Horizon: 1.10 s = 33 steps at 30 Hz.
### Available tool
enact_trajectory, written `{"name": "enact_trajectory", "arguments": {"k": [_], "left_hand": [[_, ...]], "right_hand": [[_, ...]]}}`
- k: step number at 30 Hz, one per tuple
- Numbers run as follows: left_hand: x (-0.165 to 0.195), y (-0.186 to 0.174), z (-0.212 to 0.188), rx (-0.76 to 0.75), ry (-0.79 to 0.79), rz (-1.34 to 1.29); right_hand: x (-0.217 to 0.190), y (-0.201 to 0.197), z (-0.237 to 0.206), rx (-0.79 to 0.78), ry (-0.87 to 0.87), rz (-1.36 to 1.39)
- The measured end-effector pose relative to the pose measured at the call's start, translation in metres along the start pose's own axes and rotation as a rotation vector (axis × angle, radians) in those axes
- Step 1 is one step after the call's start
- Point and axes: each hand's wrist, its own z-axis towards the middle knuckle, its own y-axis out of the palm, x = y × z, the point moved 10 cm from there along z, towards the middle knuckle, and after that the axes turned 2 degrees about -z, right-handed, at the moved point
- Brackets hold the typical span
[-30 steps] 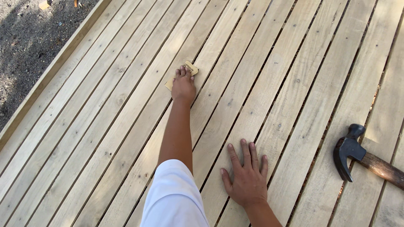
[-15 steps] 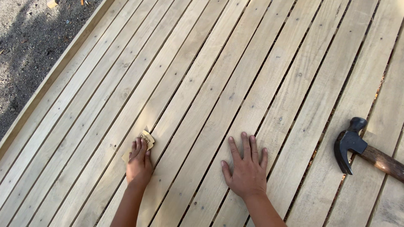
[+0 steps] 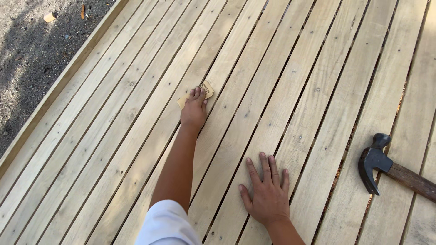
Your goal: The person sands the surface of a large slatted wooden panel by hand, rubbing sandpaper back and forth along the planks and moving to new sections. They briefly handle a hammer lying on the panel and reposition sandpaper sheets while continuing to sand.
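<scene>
Sanding pale wooden deck boards point(image 3: 281, 90), head view: the left hand point(image 3: 194, 111) presses a small tan sandpaper piece point(image 3: 205, 90) flat under its fingers; the right hand point(image 3: 268, 195) rests spread, empty. A dark claw hammer point(image 3: 379, 163) lies well apart. The next stroke probably calls for steady pressure along the grain.

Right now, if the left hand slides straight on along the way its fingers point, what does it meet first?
Probably nothing: past the left hand and the sandpaper under its fingers, only bare deck boards run to the picture's top edge. The hammer lies far to the right.
</scene>
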Motion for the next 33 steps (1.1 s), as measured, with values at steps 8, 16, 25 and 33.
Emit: {"name": "enact_trajectory", "arguments": {"k": [8, 16, 25, 33], "left_hand": [[-0.078, -0.063, -0.317, -0.085, -0.223, -0.033], [-0.032, -0.015, -0.184, 0.048, 0.073, -0.092], [0.040, 0.019, 0.018, 0.024, 0.052, -0.076], [0.004, -0.032, -0.269, -0.077, 0.071, -0.083]], "right_hand": [[0.001, 0.023, 0.004, -0.287, 0.079, -0.131], [-0.001, 0.018, 0.002, -0.198, 0.048, -0.069], [0.001, 0.009, -0.002, -0.124, 0.024, -0.015], [0.001, 0.013, 0.002, -0.179, 0.055, -0.015]]}}
